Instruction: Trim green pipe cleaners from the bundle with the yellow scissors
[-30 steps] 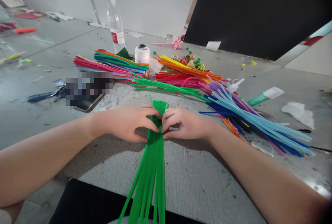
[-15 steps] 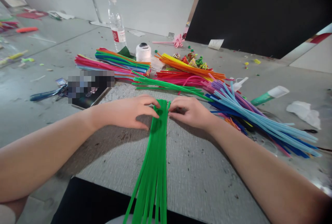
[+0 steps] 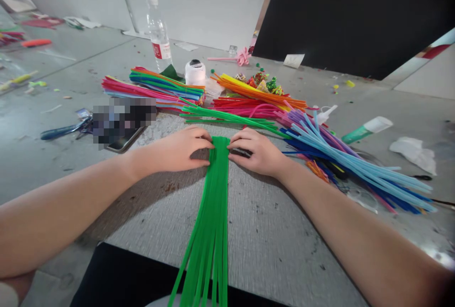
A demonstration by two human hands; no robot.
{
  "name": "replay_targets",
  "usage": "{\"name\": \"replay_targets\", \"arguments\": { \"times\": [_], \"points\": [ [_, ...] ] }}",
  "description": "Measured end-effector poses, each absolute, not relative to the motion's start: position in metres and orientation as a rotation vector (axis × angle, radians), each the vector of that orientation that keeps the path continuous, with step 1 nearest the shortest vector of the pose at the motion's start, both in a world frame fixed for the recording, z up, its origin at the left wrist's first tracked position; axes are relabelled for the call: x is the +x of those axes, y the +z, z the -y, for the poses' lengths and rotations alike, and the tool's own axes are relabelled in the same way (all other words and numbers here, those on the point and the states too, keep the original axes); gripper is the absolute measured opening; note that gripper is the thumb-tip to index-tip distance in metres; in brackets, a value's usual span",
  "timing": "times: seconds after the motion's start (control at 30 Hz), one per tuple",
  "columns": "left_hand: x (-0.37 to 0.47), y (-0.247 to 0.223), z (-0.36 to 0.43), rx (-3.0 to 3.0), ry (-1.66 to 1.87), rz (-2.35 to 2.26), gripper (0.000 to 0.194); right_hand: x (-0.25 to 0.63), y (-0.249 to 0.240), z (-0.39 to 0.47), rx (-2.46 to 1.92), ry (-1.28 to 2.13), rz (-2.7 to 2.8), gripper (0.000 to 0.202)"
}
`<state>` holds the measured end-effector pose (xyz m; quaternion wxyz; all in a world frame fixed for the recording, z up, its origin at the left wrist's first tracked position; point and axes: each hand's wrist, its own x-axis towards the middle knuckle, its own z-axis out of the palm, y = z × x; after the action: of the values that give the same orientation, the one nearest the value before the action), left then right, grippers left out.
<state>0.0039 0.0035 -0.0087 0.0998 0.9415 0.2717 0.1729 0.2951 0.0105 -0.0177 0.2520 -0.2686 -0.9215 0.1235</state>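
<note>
A flat row of green pipe cleaners (image 3: 216, 188) lies side by side on the grey wood-grained board (image 3: 263, 231). Its far ends are lined up, while the near ends fan out past the board's front edge. My left hand (image 3: 181, 148) has its curled fingertips and thumb against the row's left edge, close to the far end. Opposite it, my right hand (image 3: 258, 150) grips at the right edge with bent fingers. Between them the strands are pressed close together. The undersides of my fingertips are hidden.
Behind lie loose green pipe cleaners (image 3: 231, 118) and multicoloured bundles (image 3: 167, 84). A thread spool (image 3: 195, 74) and a water bottle (image 3: 158, 37) stand farther back. Left are a phone (image 3: 130, 139) and blue-handled pliers (image 3: 59, 131); right, light blue pipe cleaners (image 3: 355, 158) and a glue tube (image 3: 366, 129).
My left hand has closed in from above the row to its left edge. My right hand has brought a separate green pipe cleaner leftward against the row, closing the gap.
</note>
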Motion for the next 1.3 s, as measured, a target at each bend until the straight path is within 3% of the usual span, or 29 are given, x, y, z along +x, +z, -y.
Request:
{"name": "replay_targets", "arguments": {
  "times": [0.53,0.83,1.07,1.3],
  "points": [
    [0.005,-0.010,0.006,2.952,0.370,-0.792,0.043,0.291,-0.013,-0.005,-0.680,0.164,2.602,0.029],
    [0.006,-0.013,0.005,2.957,0.378,-0.784,0.040,0.291,-0.024,-0.011,-0.742,0.171,2.431,0.018],
    [0.007,-0.009,0.006,2.900,0.397,-0.779,0.036,0.280,-0.030,-0.013,-0.831,0.181,2.417,0.035],
    [0.008,-0.011,0.006,2.904,0.408,-0.791,0.034,0.276,-0.031,-0.016,-0.797,0.193,2.478,0.029]
  ]
}}
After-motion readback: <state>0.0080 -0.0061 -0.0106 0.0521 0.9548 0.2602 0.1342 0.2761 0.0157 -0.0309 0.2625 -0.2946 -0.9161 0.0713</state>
